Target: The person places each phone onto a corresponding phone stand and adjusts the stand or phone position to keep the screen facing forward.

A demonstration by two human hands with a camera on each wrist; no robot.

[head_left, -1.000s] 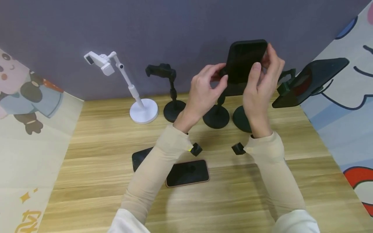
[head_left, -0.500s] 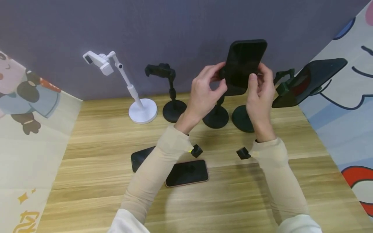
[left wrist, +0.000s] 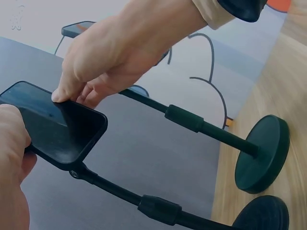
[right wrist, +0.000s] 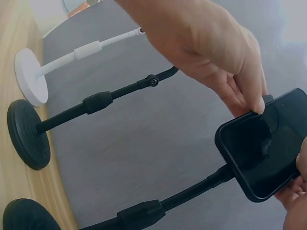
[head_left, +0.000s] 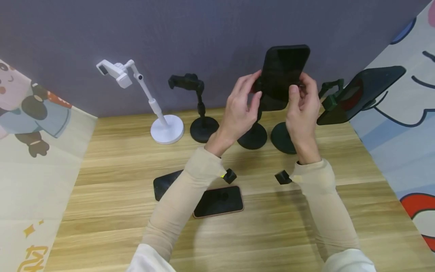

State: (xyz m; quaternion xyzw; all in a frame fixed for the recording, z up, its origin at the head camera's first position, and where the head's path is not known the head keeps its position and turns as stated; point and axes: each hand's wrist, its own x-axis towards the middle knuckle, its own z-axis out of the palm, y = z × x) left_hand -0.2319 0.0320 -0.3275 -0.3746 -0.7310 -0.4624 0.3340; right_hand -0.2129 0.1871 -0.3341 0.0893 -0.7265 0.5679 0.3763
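Note:
A black phone (head_left: 286,73) stands tilted upright at the head of a black phone stand, whose base (head_left: 253,136) shows below the hands. My left hand (head_left: 240,102) pinches the phone's left edge at the stand's clamp, thumb in front and fingers behind. My right hand (head_left: 303,113) holds the opposite edge, its thumb on the front rim. In the left wrist view the right hand's thumb (left wrist: 61,93) lies on the phone's edge and the stand's arm (left wrist: 115,189) runs down from the phone's lower end. The clamp is mostly hidden behind the phone.
A white stand (head_left: 167,129) and a black stand (head_left: 204,129) are on the left. On the right, a green stand (head_left: 283,138) carries a tablet-like dark device (head_left: 363,94). Two phones lie on the table, one dark (head_left: 165,184) and one pink-edged (head_left: 221,201). A grey wall (head_left: 153,30) rises behind.
My right hand has slid down from the phone's upper right corner to the middle of its right edge. The left hand has stayed at the left edge, its thumb shifting slightly.

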